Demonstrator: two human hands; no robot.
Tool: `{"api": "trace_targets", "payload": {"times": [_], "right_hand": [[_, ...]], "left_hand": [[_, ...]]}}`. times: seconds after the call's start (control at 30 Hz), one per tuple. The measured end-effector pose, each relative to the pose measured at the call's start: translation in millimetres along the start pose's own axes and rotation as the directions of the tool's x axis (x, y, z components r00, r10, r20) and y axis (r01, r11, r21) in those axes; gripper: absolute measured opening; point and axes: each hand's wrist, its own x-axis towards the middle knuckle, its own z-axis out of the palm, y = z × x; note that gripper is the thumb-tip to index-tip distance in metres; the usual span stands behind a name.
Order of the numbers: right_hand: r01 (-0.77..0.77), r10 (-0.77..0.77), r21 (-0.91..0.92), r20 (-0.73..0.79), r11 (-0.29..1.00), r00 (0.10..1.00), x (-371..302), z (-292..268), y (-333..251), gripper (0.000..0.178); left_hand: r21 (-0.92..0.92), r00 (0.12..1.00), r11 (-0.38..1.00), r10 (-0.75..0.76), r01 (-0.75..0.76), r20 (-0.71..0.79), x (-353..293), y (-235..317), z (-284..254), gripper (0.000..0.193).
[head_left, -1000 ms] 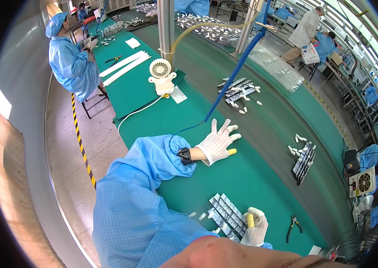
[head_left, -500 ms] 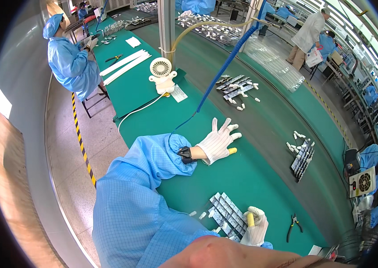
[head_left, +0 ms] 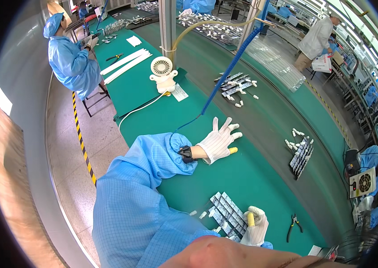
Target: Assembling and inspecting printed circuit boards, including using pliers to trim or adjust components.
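My left hand (head_left: 219,142), in a white striped glove with a yellow cover on the thumb, lies spread on the green work surface (head_left: 198,187) with nothing in it. A black wrist strap (head_left: 186,154) sits on that wrist, and a blue coiled cord (head_left: 229,69) runs up from it. Near me lies a circuit board panel (head_left: 227,213) made of several narrow strips, with white connectors on wires at its left side. My right hand (head_left: 256,228), gloved too, is closed at the panel's right edge, its fingers curled and partly hidden.
Cutting pliers (head_left: 293,227) lie right of my right hand. A conveyor belt (head_left: 269,129) beyond carries a panel (head_left: 236,85) and another panel (head_left: 302,156). A small white fan (head_left: 162,76) and white strips (head_left: 126,66) stand farther left. A co-worker in blue (head_left: 70,58) sits at the far left.
Both panels on the belt have shifted slightly up and left. The coiled cord has swung a little right. A person in a white coat has moved right. My hands have hardly moved.
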Motion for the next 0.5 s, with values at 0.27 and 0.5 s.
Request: {"api": "trace_targets", "payload": {"times": [0.27, 0.5], "right_hand": [[-0.019, 0.019, 0.023, 0.003, 1.000, 1.000, -0.7, -1.6, -1.5, 0.016], [0.015, -0.015, -0.009, -0.001, 1.000, 1.000, -3.3, -4.7, 0.3, 0.016]], "left_hand": [[-0.012, 1.000, 1.000, -0.001, 0.001, 0.005, 0.5, 2.0, -2.4, 0.053], [0.010, 1.000, 1.000, 0.005, -0.005, 0.005, 0.0, 4.9, 1.1, 0.053]]}}
